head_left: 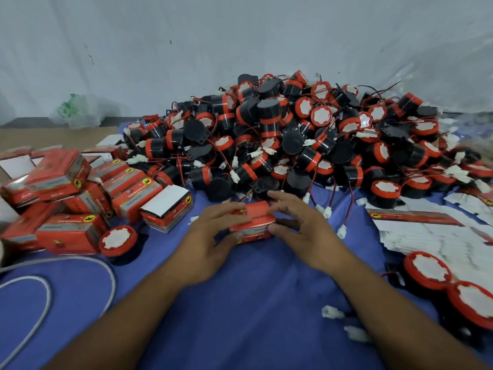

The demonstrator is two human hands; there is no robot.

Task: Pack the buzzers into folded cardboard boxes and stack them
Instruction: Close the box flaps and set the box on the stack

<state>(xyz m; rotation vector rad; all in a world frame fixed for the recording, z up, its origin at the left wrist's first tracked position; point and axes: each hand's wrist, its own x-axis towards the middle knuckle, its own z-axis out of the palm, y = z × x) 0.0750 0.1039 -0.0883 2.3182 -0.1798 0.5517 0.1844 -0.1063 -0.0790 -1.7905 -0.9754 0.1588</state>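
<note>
A small red cardboard box (253,220) sits on the blue cloth between my two hands. My left hand (210,236) holds its left side, with the thumb at the front edge and the fingers over the top. My right hand (298,222) holds its right side the same way. What is inside the box is hidden. Behind it rises a big heap of black and red buzzers (293,134) with thin wires and white plugs. Packed red boxes (80,193) lie jumbled at the left.
Flat unfolded box blanks (432,233) lie fanned out at the right. Loose buzzers stand at the right front (426,271) and beside the packed boxes (118,241). A grey cable (48,295) loops at the left front. A plastic bag (80,110) lies by the wall.
</note>
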